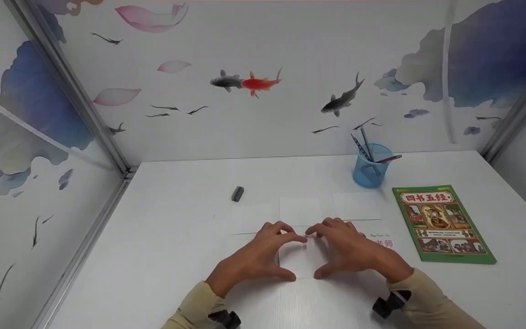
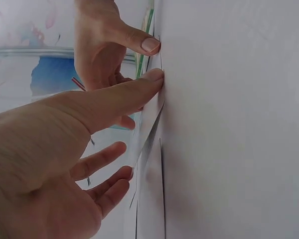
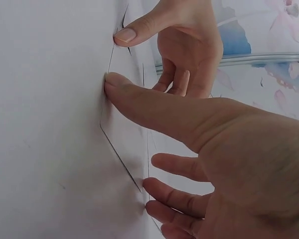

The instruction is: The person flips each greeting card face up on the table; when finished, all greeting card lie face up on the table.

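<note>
Both bare hands are over a small white card (image 1: 296, 261) lying on the white table (image 1: 167, 274). My left hand (image 1: 259, 256) is at the card's left side, its thumb by the near edge and its fingers toward the far edge. The right hand (image 1: 352, 249) mirrors it on the other side. In the left wrist view the thumb (image 2: 124, 97) is extended along the near edge, and one side of a card tilts up a little. The right wrist view has the right thumb (image 3: 144, 102) touching the same edge, other fingers loosely spread. Beside the right hand, pink characters (image 1: 385, 243) show on another card.
Behind the hands lie more white cards, at left (image 1: 254, 215), centre (image 1: 300, 209) and right (image 1: 356, 206). A dark eraser-like block (image 1: 238, 193) sits farther left. A blue pen cup (image 1: 370, 171) with several pens stands back right, near a green-bordered book (image 1: 443, 224).
</note>
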Motion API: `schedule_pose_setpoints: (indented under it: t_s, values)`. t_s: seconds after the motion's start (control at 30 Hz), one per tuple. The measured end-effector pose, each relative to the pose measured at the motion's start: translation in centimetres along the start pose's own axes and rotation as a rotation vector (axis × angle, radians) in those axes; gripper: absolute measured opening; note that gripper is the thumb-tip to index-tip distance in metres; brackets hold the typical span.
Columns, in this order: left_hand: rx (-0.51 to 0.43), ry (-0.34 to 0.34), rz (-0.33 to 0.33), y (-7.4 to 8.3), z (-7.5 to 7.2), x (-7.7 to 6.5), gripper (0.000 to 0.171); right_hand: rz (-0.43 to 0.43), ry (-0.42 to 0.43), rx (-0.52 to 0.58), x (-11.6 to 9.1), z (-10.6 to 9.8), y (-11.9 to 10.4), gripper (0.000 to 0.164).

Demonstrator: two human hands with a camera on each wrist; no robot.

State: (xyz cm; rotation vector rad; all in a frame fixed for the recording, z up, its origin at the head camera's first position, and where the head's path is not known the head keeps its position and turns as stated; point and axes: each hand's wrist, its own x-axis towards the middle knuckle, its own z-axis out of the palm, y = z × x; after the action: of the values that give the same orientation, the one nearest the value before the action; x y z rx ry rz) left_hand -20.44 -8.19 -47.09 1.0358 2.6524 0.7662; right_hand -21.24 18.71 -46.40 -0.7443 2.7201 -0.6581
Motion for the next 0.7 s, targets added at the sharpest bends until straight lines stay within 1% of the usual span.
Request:
schedule_pose_setpoints:
  t_s: [0.07,0.17,0.3,0.37,0.43,0.47,0.53,0.6,0.67,0.7]
  values:
    - [-0.001,0.016,0.021,0.0,0.0,-0.1,0.072,-0.016,0.014,0.001,0.1,0.0,0.1,0.082]
    - [-0.005,0.049,0.037,0.1,-0.1,0.0,0.058,-0.052,0.04,0.077,0.3,-0.2,0.4,0.067]
    - [0.002,0.123,0.04,0.5,-0.2,0.2,0.035,-0.083,0.083,0.253,0.5,-0.6,0.8,0.042]
    - [0.001,0.179,0.04,0.8,-0.1,0.2,0.031,-0.085,0.123,0.328,0.5,-0.8,0.7,0.036]
    - [-0.017,0.24,0.04,1.2,-0.1,0.2,0.03,-0.083,0.177,0.414,0.5,-1.0,0.4,0.035]
    - [-0.05,0.265,0.04,1.4,-0.1,0.2,0.031,-0.082,0.206,0.456,0.4,-1.1,0.2,0.035]
    - [-0.164,0.291,0.031,1.9,-0.1,0.2,0.035,-0.093,0.263,0.535,0.3,-1.2,-0.4,0.037]
    - [-0.328,0.285,0.001,2.3,-0.1,0.2,0.041,-0.12,0.297,0.588,0.3,-1.2,-0.9,0.039]
    - [-0.525,0.264,-0.042,2.6,-0.2,0.2,0.046,-0.148,0.305,0.602,0.2,-1.1,-1.2,0.038]
    - [-0.607,0.252,-0.071,2.6,-0.2,0.2,0.047,-0.167,0.303,0.596,0.3,-0.9,-1.3,0.037]
